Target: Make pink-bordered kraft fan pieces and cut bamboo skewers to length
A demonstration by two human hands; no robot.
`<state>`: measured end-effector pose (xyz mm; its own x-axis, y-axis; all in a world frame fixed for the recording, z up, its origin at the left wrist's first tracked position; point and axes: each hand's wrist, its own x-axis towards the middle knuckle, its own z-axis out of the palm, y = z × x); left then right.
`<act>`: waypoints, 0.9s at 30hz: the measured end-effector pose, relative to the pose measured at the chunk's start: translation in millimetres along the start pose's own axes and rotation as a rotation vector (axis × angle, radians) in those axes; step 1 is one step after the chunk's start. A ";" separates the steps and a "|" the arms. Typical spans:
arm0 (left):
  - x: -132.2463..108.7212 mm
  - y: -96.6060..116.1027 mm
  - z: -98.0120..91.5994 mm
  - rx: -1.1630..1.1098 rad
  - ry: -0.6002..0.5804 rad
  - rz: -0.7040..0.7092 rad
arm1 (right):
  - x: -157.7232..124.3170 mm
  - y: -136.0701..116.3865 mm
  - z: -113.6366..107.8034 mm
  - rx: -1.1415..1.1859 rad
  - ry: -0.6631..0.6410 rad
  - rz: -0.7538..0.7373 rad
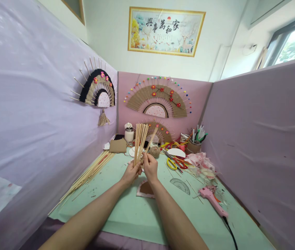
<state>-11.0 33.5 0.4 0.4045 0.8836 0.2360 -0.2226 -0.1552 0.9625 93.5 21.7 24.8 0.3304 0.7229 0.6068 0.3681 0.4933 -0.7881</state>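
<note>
A bundle of thin bamboo sticks stands upright in my left hand, whose fingers are closed round its lower end. A few more sticks lean to the right from my right hand, pinched between thumb and fingers. Both hands are close together above the table, and their fingers partly hide the lower ends of the sticks. Just below them lies a half-round brown cardboard piece with a pink-and-white fabric border, partly covered by my right forearm.
Long sticks lie along the left table edge. Right of my hands are a protractor, yellow-handled scissors and a pink glue gun with its cord. A twine ball sits behind. Decorated fans hang on the partitions.
</note>
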 end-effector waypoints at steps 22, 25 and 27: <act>16.6 15.1 -43.6 -0.203 0.434 -0.193 | 7.3 13.9 -12.6 -0.102 0.080 -0.443; 10.1 18.1 -36.5 -0.297 0.246 -0.318 | 4.1 22.5 -8.7 -0.217 -0.032 -0.522; 6.2 17.9 -29.8 -0.310 0.134 -0.375 | 2.4 26.5 -6.6 -0.277 -0.064 -0.537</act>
<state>-39.0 49.4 15.1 0.3938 0.9057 -0.1571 -0.3452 0.3042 0.8879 109.8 33.3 6.0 -0.0139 0.4397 0.8980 0.6845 0.6589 -0.3120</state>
